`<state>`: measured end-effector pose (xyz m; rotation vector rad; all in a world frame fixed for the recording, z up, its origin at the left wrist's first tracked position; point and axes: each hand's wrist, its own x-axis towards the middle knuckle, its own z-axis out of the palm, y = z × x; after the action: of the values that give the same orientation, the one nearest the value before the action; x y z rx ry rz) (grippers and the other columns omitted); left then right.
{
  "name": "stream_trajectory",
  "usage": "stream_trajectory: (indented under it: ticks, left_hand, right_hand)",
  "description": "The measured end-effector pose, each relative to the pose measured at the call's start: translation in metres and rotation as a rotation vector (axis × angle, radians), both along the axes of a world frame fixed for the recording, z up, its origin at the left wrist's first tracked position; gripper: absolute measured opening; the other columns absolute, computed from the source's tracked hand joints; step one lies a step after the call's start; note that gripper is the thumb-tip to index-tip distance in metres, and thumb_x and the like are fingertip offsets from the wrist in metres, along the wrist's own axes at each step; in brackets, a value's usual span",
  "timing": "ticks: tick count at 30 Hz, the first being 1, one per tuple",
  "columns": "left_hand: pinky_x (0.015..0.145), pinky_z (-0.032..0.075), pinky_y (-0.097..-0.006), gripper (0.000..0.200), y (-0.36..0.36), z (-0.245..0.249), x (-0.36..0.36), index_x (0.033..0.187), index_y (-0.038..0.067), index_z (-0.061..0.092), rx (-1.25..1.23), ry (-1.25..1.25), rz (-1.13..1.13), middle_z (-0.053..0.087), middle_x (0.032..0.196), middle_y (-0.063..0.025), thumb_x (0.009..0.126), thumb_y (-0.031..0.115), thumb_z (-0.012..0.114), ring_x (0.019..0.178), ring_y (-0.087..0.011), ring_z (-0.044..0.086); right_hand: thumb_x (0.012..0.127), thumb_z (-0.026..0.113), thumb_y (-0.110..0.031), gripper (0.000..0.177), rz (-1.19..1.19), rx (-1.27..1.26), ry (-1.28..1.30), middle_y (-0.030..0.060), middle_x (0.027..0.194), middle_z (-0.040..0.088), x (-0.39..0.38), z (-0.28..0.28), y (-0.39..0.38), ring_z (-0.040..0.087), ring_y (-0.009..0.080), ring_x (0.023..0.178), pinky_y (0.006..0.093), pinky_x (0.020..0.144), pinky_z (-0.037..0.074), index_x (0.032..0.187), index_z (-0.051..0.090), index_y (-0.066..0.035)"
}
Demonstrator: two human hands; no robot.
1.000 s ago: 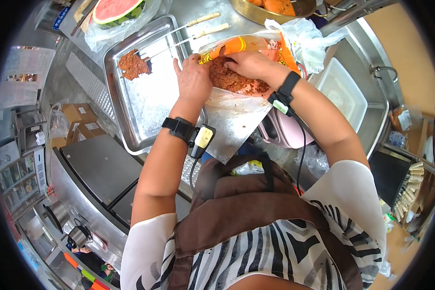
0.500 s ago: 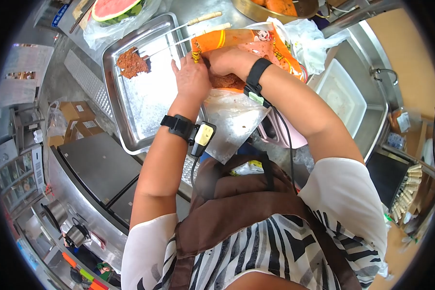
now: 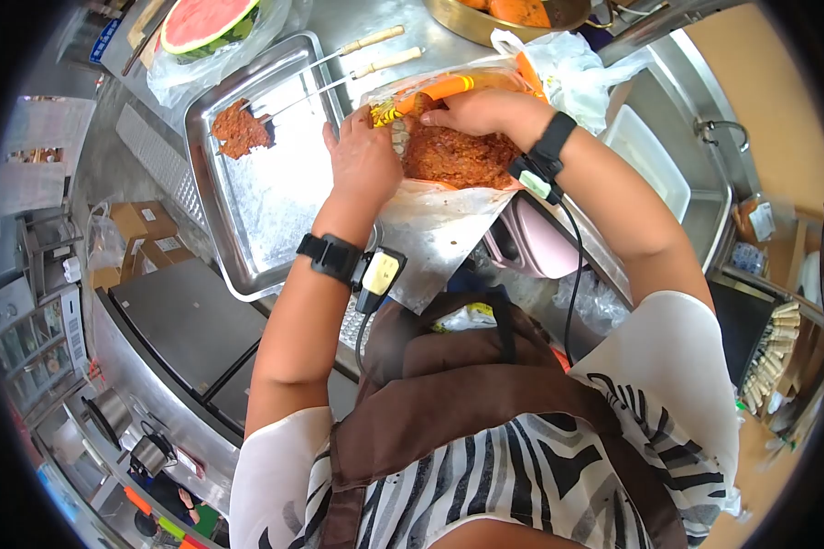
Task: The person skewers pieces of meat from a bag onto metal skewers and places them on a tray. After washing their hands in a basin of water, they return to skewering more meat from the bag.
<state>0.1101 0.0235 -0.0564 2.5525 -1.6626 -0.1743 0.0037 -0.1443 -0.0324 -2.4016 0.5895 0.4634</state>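
An orange and clear plastic bag [image 3: 449, 86] lies open at the tray's right side, with red-brown marinated meat [image 3: 462, 160] in it. My left hand [image 3: 364, 157] grips the bag's left edge, its outer fingers spread over the tray's rim. Over the meat, my right hand [image 3: 493, 113] pinches a piece of marinated meat [image 3: 423, 105] between thumb and fingers; part of its grip is hidden. Two wooden-handled skewers [image 3: 375, 64] rest across the far edge of the metal tray [image 3: 275, 215], and seasoned meat [image 3: 240, 129] sits at their tips.
A cut watermelon [image 3: 209, 26] in plastic stands beyond the tray. At the back is a brass-coloured bowl [image 3: 513, 27] with orange food. White plastic bags [image 3: 568, 73] lie by the sink [image 3: 710, 174] on the right. Below the counter edge is a pink container [image 3: 540, 242].
My right hand has drawn back to the right and up out of the bag, uncovering the meat and bringing a piece up in its fingers. My left hand stays at the bag's edge.
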Motion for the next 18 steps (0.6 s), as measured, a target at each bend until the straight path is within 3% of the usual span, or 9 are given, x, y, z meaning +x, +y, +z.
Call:
stream_trajectory:
  ticks: [3,4,6,9,11,13,15,16,18]
  left_hand:
    - [0.106,0.018,-0.0579,0.038,0.010,0.027,-0.016,0.116,0.011,0.060,-0.142,0.063,-0.040,0.046,0.128,-0.0158,0.079,0.015,0.060,0.121,-0.0303,0.042]
    - [0.106,0.018,-0.0582,0.037,0.013,0.032,-0.021,0.115,0.012,0.061,-0.185,0.004,-0.057,0.049,0.124,-0.0158,0.078,0.015,0.061,0.120,-0.0303,0.043]
    - [0.106,0.018,-0.0586,0.036,0.017,0.044,-0.029,0.113,0.012,0.062,-0.231,-0.057,-0.082,0.053,0.119,-0.0158,0.077,0.015,0.061,0.118,-0.0302,0.045]
    - [0.103,0.027,-0.0532,0.027,0.014,0.054,-0.038,0.102,0.012,0.067,-0.141,0.058,-0.099,0.058,0.111,-0.0145,0.075,0.014,0.064,0.114,-0.0279,0.049]
    - [0.100,0.031,-0.0467,0.025,0.008,0.041,-0.040,0.099,0.011,0.067,-0.130,0.131,-0.260,0.061,0.101,-0.0120,0.074,0.013,0.064,0.110,-0.0265,0.051]
    - [0.097,0.034,-0.0421,0.033,0.003,0.027,-0.046,0.104,0.010,0.064,-0.122,0.130,-0.301,0.060,0.105,-0.0140,0.071,0.010,0.067,0.108,-0.0282,0.051]
    - [0.099,0.034,-0.0428,0.055,-0.002,0.016,-0.051,0.121,0.010,0.054,-0.323,0.145,-0.303,0.056,0.114,-0.0172,0.068,0.005,0.069,0.110,-0.0320,0.051]
    - [0.099,0.034,-0.0428,0.055,-0.006,0.014,-0.049,0.121,0.010,0.054,-0.318,0.144,-0.311,0.056,0.114,-0.0172,0.068,0.005,0.069,0.110,-0.0320,0.051]
    - [0.101,0.035,-0.0429,0.077,-0.019,0.012,-0.037,0.135,0.009,0.038,-0.428,0.295,-0.327,0.048,0.127,-0.0203,0.066,0.002,0.071,0.117,-0.0363,0.046]
  right_hand:
    - [0.089,0.054,-0.032,0.037,-0.040,-0.099,-0.035,0.0164,0.105,0.062,-0.023,0.022,0.015,0.057,0.0338,0.102,0.0407,0.087,0.045,0.110,0.055,-0.002]
    - [0.090,0.052,-0.028,0.034,-0.013,-0.108,-0.259,0.0161,0.107,0.061,-0.037,0.009,0.015,0.057,0.0350,0.101,0.0413,0.087,0.045,0.106,0.057,0.001]
    - [0.089,0.053,-0.025,0.031,0.043,-0.120,-0.229,0.0157,0.109,0.061,-0.058,0.023,0.015,0.057,0.0345,0.100,0.0405,0.086,0.045,0.105,0.059,0.001]
    - [0.084,0.056,-0.015,0.022,0.066,-0.143,-0.169,0.0152,0.105,0.062,-0.079,0.026,0.018,0.060,0.0330,0.093,0.0384,0.082,0.047,0.098,0.064,0.000]
    - [0.079,0.058,-0.011,0.021,-0.064,-0.193,-0.291,0.0152,0.094,0.065,-0.092,0.012,0.027,0.062,0.0326,0.085,0.0377,0.077,0.049,0.096,0.066,-0.001]
    - [0.078,0.058,-0.008,0.018,-0.090,-0.252,-0.415,0.0159,0.085,0.066,-0.098,-0.006,0.030,0.063,0.0336,0.080,0.0379,0.074,0.050,0.093,0.068,-0.003]
    - [0.078,0.057,-0.006,0.024,-0.146,-0.315,-0.391,0.0179,0.091,0.065,-0.095,-0.010,0.027,0.062,0.0350,0.084,0.0386,0.077,0.050,0.100,0.065,-0.003]
    - [0.082,0.054,-0.009,0.028,-0.171,-0.307,-0.634,0.0209,0.097,0.063,-0.093,-0.032,0.018,0.060,0.0368,0.091,0.0393,0.082,0.048,0.108,0.061,-0.002]
    - [0.084,0.053,-0.012,0.029,-0.252,-0.224,-0.639,0.0216,0.101,0.062,-0.084,0.001,0.009,0.059,0.0372,0.095,0.0394,0.084,0.047,0.111,0.058,-0.001]
